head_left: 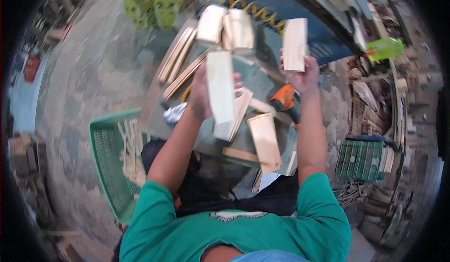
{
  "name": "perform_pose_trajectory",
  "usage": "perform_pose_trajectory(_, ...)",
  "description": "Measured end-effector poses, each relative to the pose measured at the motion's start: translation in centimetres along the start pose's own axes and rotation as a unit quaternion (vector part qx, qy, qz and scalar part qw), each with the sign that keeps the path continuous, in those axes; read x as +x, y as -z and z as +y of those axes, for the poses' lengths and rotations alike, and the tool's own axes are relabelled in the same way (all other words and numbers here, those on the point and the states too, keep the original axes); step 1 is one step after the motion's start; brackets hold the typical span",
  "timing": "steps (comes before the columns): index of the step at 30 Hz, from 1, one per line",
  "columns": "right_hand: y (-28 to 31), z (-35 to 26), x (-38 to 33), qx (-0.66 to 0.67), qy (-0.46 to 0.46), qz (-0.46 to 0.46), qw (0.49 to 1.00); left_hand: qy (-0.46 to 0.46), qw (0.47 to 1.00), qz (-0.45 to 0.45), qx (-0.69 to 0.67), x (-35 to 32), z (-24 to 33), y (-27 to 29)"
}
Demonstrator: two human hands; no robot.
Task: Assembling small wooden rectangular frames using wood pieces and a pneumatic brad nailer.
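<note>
My left hand [200, 93] grips a pale, flat wooden board [220, 88] held upright above the workbench. My right hand [300, 77] holds a shorter pale wooden block [295, 44] raised a little higher, to the right. Below both hands lies a grey workbench [255, 77] with more cut boards: two blocks [226, 28] at its far end, long strips [177, 56] at the left, a board [265, 141] near me. An orange power tool [283, 100] rests on the bench between my forearms.
A green plastic crate [110, 168] with wood sticks stands at my left. Another green crate [363, 159] and piles of wood scraps sit on the right. A yellow coiled hose [248, 7] runs along the far side. A green bottle [384, 49] lies at the far right.
</note>
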State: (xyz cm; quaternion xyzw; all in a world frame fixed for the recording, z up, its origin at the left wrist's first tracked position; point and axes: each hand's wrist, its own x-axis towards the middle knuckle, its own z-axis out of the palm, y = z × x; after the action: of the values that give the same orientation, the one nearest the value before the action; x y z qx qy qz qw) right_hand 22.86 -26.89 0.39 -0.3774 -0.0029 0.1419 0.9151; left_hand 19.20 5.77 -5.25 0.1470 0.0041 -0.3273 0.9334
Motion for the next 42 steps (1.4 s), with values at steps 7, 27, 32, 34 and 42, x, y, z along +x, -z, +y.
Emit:
perform_pose_trajectory(7,-9.0,2.9,-6.1,-0.329,0.075,0.094,0.936,-0.020,1.000,0.005,0.006,-0.5,0.2,-1.1)
perform_pose_trajectory(27,-14.0,7.1,-3.8,-0.669,0.238,0.056,0.701,0.149,0.974,-0.154,0.069,-3.2,-2.0,-3.0)
perform_pose_trajectory(32,-9.6,6.9,-4.2,-0.683,0.329,0.136,0.638,-0.004,0.989,-0.050,0.142,-4.4,-0.5,-2.9)
perform_pose_trajectory(34,-7.4,5.9,-5.7,-0.587,0.227,0.258,0.733,-0.027,0.990,-0.052,0.128,-4.0,0.8,-2.2)
perform_pose_trajectory(42,-4.6,9.3,-14.5,-0.622,0.124,0.291,0.716,-0.162,0.982,-0.003,0.095,-3.3,5.3,-0.1)
